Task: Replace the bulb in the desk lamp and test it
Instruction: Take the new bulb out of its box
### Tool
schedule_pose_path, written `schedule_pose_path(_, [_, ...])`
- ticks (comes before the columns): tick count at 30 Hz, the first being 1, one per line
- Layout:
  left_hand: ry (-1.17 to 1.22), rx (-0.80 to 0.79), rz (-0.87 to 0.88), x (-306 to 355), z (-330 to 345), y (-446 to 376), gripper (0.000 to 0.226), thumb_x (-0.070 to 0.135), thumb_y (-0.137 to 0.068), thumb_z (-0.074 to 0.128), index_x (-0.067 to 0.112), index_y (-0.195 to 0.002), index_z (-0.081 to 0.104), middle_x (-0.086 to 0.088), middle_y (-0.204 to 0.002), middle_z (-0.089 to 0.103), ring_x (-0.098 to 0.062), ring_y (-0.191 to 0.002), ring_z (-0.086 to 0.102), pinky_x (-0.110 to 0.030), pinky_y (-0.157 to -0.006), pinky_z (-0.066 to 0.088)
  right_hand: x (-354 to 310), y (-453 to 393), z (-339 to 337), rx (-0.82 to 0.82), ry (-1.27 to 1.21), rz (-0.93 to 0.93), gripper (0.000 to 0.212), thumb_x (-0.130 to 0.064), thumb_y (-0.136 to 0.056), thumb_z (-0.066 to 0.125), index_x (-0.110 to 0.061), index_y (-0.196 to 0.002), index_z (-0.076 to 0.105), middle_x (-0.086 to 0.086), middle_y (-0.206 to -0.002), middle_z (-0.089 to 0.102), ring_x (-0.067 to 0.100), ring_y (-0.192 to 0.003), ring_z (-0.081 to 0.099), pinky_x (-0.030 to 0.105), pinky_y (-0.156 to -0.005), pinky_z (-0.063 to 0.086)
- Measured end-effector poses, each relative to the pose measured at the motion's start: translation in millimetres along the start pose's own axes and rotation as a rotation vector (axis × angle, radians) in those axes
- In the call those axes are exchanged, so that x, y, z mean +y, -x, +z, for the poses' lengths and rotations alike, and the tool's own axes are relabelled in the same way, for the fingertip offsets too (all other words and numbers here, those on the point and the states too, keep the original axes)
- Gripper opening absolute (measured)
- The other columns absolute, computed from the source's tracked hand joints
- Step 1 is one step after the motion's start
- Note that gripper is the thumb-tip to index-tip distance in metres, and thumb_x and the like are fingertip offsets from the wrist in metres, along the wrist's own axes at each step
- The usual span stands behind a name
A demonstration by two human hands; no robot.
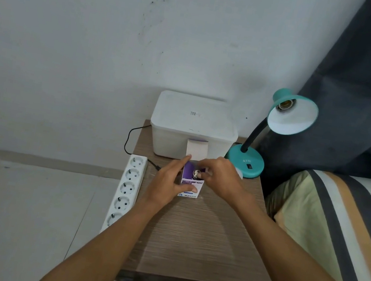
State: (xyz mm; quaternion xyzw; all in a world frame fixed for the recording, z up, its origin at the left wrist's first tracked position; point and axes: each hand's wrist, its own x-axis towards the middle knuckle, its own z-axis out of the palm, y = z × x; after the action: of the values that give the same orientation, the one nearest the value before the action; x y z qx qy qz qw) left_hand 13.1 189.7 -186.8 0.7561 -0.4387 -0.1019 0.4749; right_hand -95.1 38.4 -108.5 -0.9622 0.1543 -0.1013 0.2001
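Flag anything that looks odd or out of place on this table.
The teal desk lamp has an empty socket, no bulb fitted. Its plug lies loose beside the power strip, not plugged in.

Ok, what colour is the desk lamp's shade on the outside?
Teal outside, white inside, matching the teal base; the desk lamp shows clearly in the head view.

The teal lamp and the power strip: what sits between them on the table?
In the head view, both hands, left and right, hold an open bulb box between power strip and lamp; white storage box sits behind.
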Motion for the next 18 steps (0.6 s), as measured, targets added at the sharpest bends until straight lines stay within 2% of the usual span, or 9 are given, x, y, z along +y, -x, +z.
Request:
schedule_pose_path(4, [-0.026, -0.013, -0.003, -3.8, 1.3, -2.5, 0.104, 0.042, -0.067, 0.093, 0.017, -0.154, 0.043, -0.003, -0.131, 0.063, -0.015, -0.116, 0.062, -0.036, -0.097, 0.056, -3.4, -10.5, -8.7, -0.138, 0.070, -0.001, 0.030, -0.019, -0.085, 0.076, -0.024, -0.115, 0.075, 0.000, -0.095, 0.077, 0.014, -0.084, 0.068, 0.037, -0.075, 0.059])
schedule_pose_path(8, [-0.019, -0.026, -0.031, -7.2, 4.0, -0.9, 0.107, 0.038, -0.069, 0.094, 0.024, -0.158, 0.037, -0.003, -0.133, 0.066, -0.014, -0.114, 0.066, -0.038, -0.096, 0.057, -10.1, -10.9, -11.3, -0.196, 0.174, -0.062, 0.028, -0.019, -0.089, 0.070, -0.021, -0.117, 0.074, 0.002, -0.097, 0.074, 0.016, -0.087, 0.066, 0.035, -0.076, 0.057])
schedule_pose_path(11, [-0.029, -0.022, -0.041, -6.4, 3.7, 1.4, 0.106, 0.031, -0.072, 0.094, 0.026, -0.159, 0.033, -0.004, -0.137, 0.064, -0.013, -0.117, 0.064, -0.034, -0.098, 0.056, -13.8, -11.3, -15.2, -0.219, 0.229, -0.106, 0.027, -0.023, -0.089, 0.068, -0.023, -0.116, 0.073, -0.001, -0.094, 0.071, 0.012, -0.084, 0.060, 0.032, -0.071, 0.054])
schedule_pose_path(15, [-0.020, -0.028, -0.042, -4.1, 2.9, 1.7, 0.106, 0.029, -0.072, 0.093, 0.026, -0.160, 0.033, -0.004, -0.140, 0.062, -0.013, -0.120, 0.062, -0.030, -0.100, 0.054, -15.2, -13.6, -16.3, -0.260, 0.225, -0.104, 0.026, -0.026, -0.089, 0.066, -0.028, -0.114, 0.071, -0.004, -0.089, 0.071, 0.011, -0.080, 0.061, 0.034, -0.069, 0.055])
schedule_pose_path(18, [-0.008, -0.040, -0.049, -3.9, 2.4, 2.2, 0.108, 0.032, -0.072, 0.093, 0.028, -0.160, 0.031, -0.001, -0.141, 0.062, -0.009, -0.118, 0.062, -0.016, -0.098, 0.050, -15.8, -10.7, -10.8, -0.217, 0.172, -0.116, 0.023, -0.022, -0.090, 0.061, -0.022, -0.111, 0.071, 0.000, -0.085, 0.069, 0.014, -0.076, 0.059, 0.032, -0.067, 0.051])
